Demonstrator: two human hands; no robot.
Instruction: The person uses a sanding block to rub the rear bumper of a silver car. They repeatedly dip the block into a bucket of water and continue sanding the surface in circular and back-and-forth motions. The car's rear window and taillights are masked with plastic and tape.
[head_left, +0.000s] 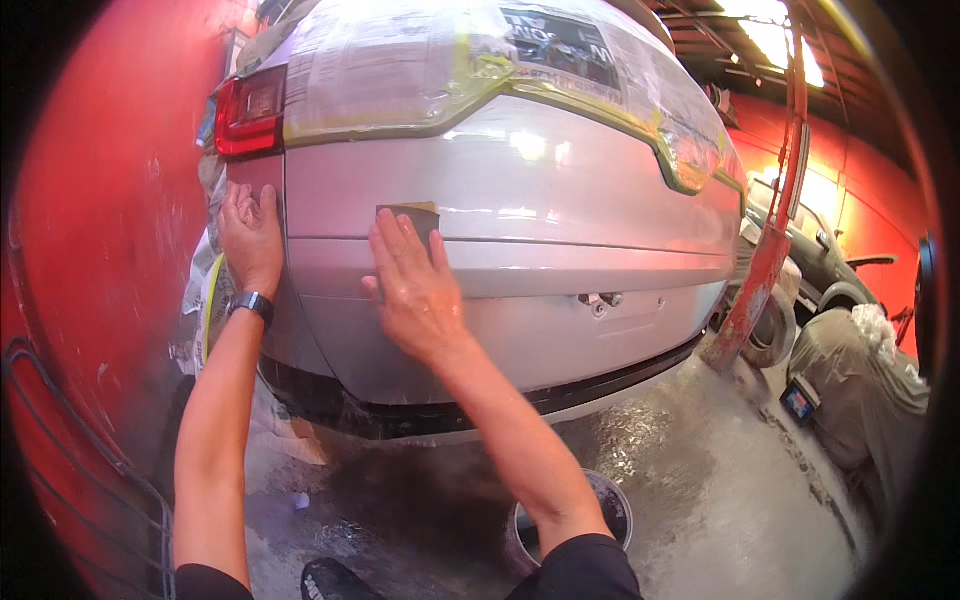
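My right hand [415,285] lies against the grey tailgate [560,190] of a car, fingers together and stretched out over a dark piece of sandpaper [424,217]. The sheet is pressed flat to the panel just above a crease line, and a brown edge shows at its top. On the left, my left hand [252,235] rests by the rear corner panel under the red tail light [250,115]. Its thumb points up and its fingers are curled; what they hold, if anything, cannot be made out. A dark watch [252,304] is on that wrist.
Plastic and paper masking [390,75] with yellow tape covers the upper car. A bucket [615,500] stands below my right forearm on the wet floor [700,480]. Beside the car are a red post [765,270] and a covered heap [850,380]; a red wall [110,230] rises left.
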